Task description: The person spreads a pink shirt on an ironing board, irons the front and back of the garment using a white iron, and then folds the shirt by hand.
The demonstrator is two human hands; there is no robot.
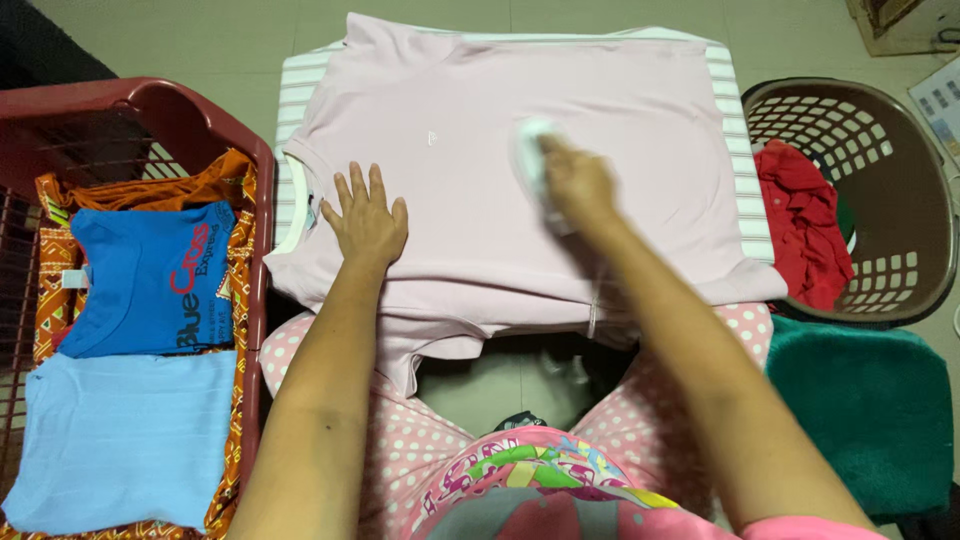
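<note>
A pale pink cotton T-shirt [560, 120] lay spread flat across a striped padded worktop [735, 130], its neckline turned toward the dark red plastic laundry basket [190, 110] on that side and its lower hem hanging over the near edge above the person's knees. The left hand [367, 222] rested on the shirt just inside the collar, palm down, fingers spread wide and holding nothing, pinning the cloth flat. The right hand [578, 185] sat nearer the middle of the shirt, closed around a small white iron [533, 160] that pressed on the fabric; it was blurred, so I could not make out the grip in detail. The two hands lay apart from each other, both on the shirt's near half.

Left of the shirt, the red basket held folded clothes: a bright blue printed T-shirt [145, 280], a light blue folded cloth [115, 440] nearer the person, and orange patterned fabric [215, 180] beneath them. Right of the shirt stood a brown round plastic basket [880, 130] with crumpled red clothing [800, 230] inside, and below that a dark green towel [865, 410].
</note>
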